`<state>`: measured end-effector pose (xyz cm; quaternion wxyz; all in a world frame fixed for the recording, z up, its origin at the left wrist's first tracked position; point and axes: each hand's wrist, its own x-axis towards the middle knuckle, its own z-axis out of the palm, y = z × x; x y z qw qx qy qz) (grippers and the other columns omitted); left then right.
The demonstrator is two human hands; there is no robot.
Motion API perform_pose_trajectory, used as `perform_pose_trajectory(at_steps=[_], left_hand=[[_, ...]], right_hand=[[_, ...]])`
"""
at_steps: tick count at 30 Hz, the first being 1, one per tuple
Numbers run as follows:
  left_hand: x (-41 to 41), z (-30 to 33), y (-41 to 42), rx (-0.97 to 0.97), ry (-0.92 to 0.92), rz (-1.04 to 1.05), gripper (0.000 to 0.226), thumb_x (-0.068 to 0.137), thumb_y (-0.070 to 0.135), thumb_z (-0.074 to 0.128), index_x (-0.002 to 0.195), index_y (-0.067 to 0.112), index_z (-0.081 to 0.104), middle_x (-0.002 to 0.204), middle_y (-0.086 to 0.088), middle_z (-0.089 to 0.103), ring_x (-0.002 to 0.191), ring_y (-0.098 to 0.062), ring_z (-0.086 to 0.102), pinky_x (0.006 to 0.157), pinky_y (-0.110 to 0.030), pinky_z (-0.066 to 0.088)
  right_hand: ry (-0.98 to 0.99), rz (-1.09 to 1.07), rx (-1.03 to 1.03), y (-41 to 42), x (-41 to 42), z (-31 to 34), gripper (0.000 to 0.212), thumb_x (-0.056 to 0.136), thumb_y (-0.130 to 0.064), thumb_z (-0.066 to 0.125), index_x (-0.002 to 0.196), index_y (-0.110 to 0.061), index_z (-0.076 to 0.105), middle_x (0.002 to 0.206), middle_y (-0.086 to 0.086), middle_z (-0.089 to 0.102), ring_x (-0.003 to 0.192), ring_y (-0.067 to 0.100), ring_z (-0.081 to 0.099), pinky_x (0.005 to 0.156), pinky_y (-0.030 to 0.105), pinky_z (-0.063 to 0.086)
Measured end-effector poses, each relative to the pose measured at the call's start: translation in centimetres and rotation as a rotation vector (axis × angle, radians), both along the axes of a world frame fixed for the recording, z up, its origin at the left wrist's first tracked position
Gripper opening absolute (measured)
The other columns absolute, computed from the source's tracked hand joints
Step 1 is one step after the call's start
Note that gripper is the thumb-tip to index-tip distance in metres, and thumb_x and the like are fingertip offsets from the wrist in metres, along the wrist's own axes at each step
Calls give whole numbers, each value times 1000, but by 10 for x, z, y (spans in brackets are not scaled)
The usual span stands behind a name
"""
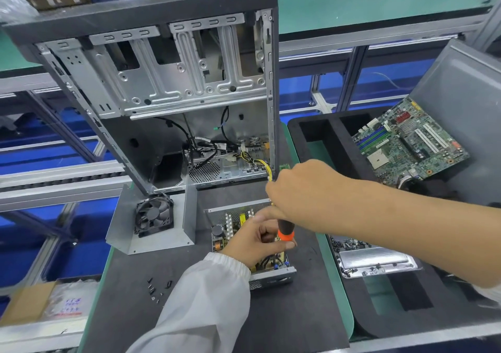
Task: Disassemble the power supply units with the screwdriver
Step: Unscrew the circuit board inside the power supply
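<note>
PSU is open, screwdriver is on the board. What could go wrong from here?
1. The loose screws lie bare on the mat near the left sleeve; a sweep could scatter them.
2. The left hand steadies the screwdriver low over the open power supply; a slip may gouge parts or jab fingers.
3. The right hand hides the handle top, so tilt goes unseen.

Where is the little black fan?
In the head view, the black fan sits inside the bent metal cover on the dark mat, left of the open power supply and below the computer case.
</note>
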<state>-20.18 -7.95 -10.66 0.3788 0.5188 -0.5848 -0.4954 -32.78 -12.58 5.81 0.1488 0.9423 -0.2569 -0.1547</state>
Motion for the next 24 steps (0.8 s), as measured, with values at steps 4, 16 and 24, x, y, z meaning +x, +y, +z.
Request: perform_pose_trajectory(at_steps=[4,16,24], left_hand=[[0,2,-2,-4,-21,-10,15,85,14,73,78,2,67,58,7,29,57,-10,20,62,-33,19],[1,2,-2,-5,-25,-14,12,86,17,72,88,6,72,53,15,30,56,-7,24,60,-28,23],[-1,2,0,21,25,-12,12,85,0,71,90,10,69,59,16,53,55,2,44,62,-9,38]], right_hand=[[47,23,419,-8,-13,5,37,92,-16,54,121,-28,36,116,3,36,93,21,42,51,30,34],[-5,-32,500,-12,-13,4,29,92,-14,51,111,-30,37,111,3,37,98,23,43,60,34,42],[-57,-78,24,-2,1,0,31,98,-46,44,92,-16,43,86,5,51,65,23,41,48,29,28]])
